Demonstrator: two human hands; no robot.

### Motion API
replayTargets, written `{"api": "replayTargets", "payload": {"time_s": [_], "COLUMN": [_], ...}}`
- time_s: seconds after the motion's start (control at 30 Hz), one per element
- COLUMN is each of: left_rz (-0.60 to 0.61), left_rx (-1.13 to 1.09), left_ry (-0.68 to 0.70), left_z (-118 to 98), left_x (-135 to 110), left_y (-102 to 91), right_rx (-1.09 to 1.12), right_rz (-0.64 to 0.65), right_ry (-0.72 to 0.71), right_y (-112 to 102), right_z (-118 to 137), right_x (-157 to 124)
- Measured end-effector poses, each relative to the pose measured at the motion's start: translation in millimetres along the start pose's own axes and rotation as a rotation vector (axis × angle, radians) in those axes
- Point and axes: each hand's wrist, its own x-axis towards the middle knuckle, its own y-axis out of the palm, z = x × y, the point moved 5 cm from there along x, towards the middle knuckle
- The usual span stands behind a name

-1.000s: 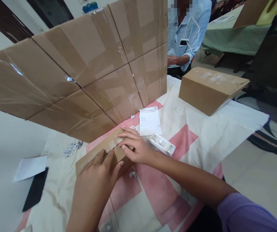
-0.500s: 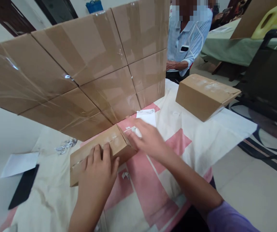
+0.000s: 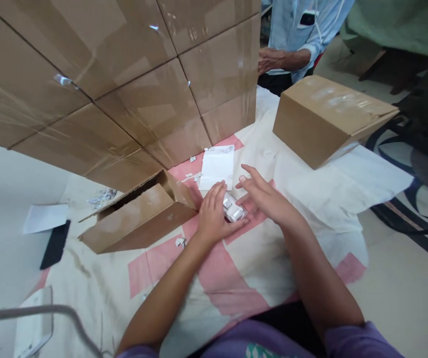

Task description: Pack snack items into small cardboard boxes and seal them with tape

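Note:
A small shiny white object (image 3: pixel 234 209), its exact kind unclear, lies at the centre of the cloth-covered surface. Around its left side are the fingers and thumb of my left hand (image 3: pixel 212 214), closed against it. My right hand (image 3: pixel 266 196) hovers at its right with fingers apart, the lower fingertips close to or touching the object. Just beyond is a white sheet of paper (image 3: pixel 217 166), with small white scraps beside it. Left of my hands, a small cardboard box (image 3: pixel 143 219) stands with a gap open along its top.
A tall wall of taped cardboard boxes (image 3: pixel 135 84) stands behind. Another cardboard box (image 3: pixel 311 124) sits at the right. A person's hand (image 3: pixel 273 60) shows past the wall. A dark flat item (image 3: pixel 55 243) and a grey cable (image 3: pixel 50 311) are on the left.
My left hand has left the cardboard box and moved right to the white object. My right hand has shifted right, its fingers now spread. The box's top gap now shows; the view has tilted down.

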Motion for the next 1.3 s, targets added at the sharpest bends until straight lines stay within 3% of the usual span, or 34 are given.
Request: {"api": "replayTargets", "payload": {"time_s": [0.27,0.47,0.7,0.8,0.9,1.1,1.3], "left_rz": [-0.096,-0.13,-0.155,-0.175,-0.157,-0.129,-0.166], "left_rx": [-0.026,-0.025,-0.034,-0.04,-0.044,-0.05,-0.068], "left_ry": [0.041,0.088,0.111,0.125,0.104,0.073,0.116], "left_z": [4.2,6.7,9.3,9.6,9.0,9.2,8.5], "left_x": [-5.5,-6.6,-7.9,-8.2,-7.5,-7.6,-7.6], "left_y": [1.3,4.1,5.9,6.4,6.0,5.6,5.0], "right_rx": [-0.019,-0.026,0.012,-0.002,-0.141,-0.555,-0.662], "right_rz": [0.087,0.046,0.028,0.021,0.012,0.136,0.194], "right_ry": [0.043,0.019,-0.093,-0.07,-0.085,-0.371,-0.36], "right_y": [7.1,21.8,16.2,14.8,12.1,15.1,15.7], "right_z": [0.7,-12.4,-7.0,-6.5,-11.1,-6.8,-1.2], "right_x": [-7.3,-2.1,-9.6,-9.4,-5.1,-11.0,-15.3]}}
